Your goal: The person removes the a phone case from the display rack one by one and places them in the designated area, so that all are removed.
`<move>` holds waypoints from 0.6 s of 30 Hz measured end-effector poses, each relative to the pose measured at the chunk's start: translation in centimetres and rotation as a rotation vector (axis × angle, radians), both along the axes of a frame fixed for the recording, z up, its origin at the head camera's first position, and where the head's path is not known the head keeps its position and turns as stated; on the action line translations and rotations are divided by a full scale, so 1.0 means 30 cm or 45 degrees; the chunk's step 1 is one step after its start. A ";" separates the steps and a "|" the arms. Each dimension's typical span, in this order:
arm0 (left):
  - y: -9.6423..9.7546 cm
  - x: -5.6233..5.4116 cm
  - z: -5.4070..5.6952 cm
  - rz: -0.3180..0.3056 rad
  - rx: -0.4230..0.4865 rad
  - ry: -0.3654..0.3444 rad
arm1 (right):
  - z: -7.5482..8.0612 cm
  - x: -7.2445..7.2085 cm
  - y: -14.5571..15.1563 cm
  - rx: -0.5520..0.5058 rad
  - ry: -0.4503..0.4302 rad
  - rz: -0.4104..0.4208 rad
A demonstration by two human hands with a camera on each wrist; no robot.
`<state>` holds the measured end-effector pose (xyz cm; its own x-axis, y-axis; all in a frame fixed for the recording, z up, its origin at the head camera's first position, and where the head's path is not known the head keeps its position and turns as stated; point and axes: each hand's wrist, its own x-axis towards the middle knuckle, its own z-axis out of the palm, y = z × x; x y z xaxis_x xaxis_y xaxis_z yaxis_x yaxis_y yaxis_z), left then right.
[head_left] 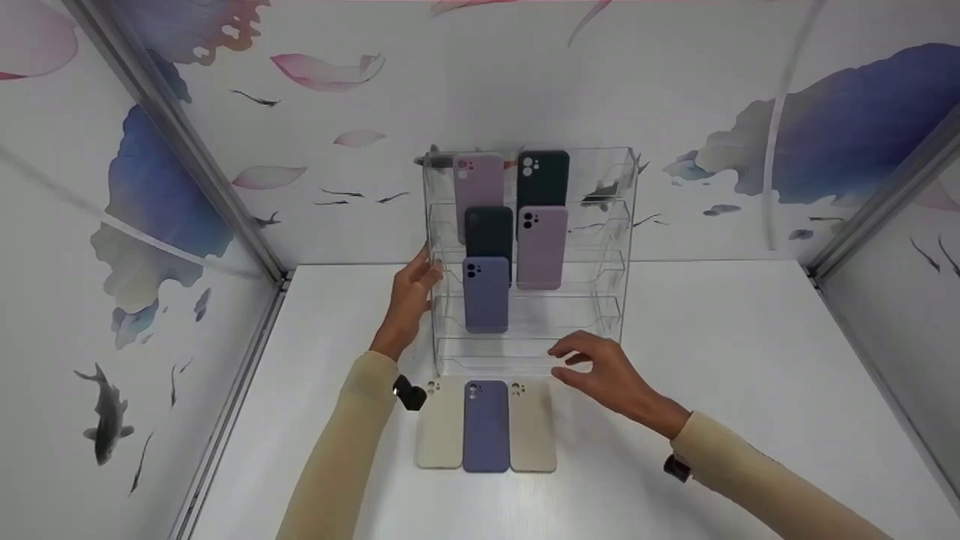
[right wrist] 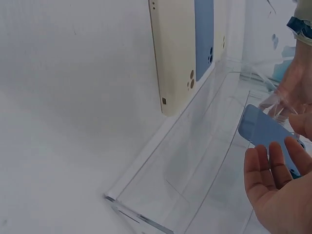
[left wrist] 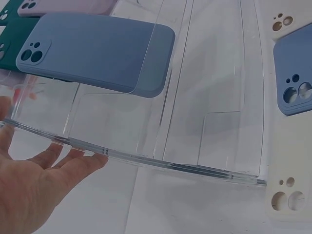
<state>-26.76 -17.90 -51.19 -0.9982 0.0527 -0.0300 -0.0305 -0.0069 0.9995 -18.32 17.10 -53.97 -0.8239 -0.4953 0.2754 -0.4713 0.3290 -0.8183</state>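
Observation:
A clear tiered display rack (head_left: pixel 525 367) stands on the table and holds several phone cases. My left hand (head_left: pixel 409 300) grips its left side; in the left wrist view the thumb is over the panel's edge and the fingers lie against the outside. My right hand (head_left: pixel 607 371) hovers by the rack's lowest tier at the right, fingers loosely bent, holding nothing. A blue-purple phone case (head_left: pixel 486 296) leans lowest among those in the rack. Below the rack lie a cream phone case (head_left: pixel 440 427), a blue-purple phone case (head_left: pixel 486 431) and a beige phone case (head_left: pixel 533 427), side by side.
Higher in the rack stand two pink-lilac cases, one upper left and one lower right (head_left: pixel 541 251), and two dark green cases, one upper right (head_left: pixel 544 176) and one lower left (head_left: pixel 487 229). A patterned wall (head_left: pixel 495 97) rises close behind the rack.

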 end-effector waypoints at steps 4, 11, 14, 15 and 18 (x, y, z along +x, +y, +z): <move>-0.001 0.002 -0.004 0.002 0.001 0.002 | 0.029 -0.030 -0.005 -0.004 0.024 -0.025; -0.001 0.003 -0.003 -0.002 0.007 0.003 | 0.072 -0.090 -0.022 -0.011 0.068 -0.073; 0.002 -0.002 -0.003 0.001 0.013 0.006 | 0.087 -0.118 -0.028 -0.019 0.077 -0.091; 0.002 -0.002 -0.003 0.005 0.015 0.007 | 0.092 -0.127 -0.031 -0.020 0.077 -0.099; 0.004 -0.001 -0.005 0.011 0.015 -0.004 | 0.102 -0.152 -0.036 -0.019 0.069 -0.124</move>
<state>-26.80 -17.79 -51.35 -0.9985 0.0448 -0.0323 -0.0331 -0.0189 0.9993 -22.90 16.03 -50.90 -0.8515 -0.4093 0.3279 -0.4817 0.3631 -0.7976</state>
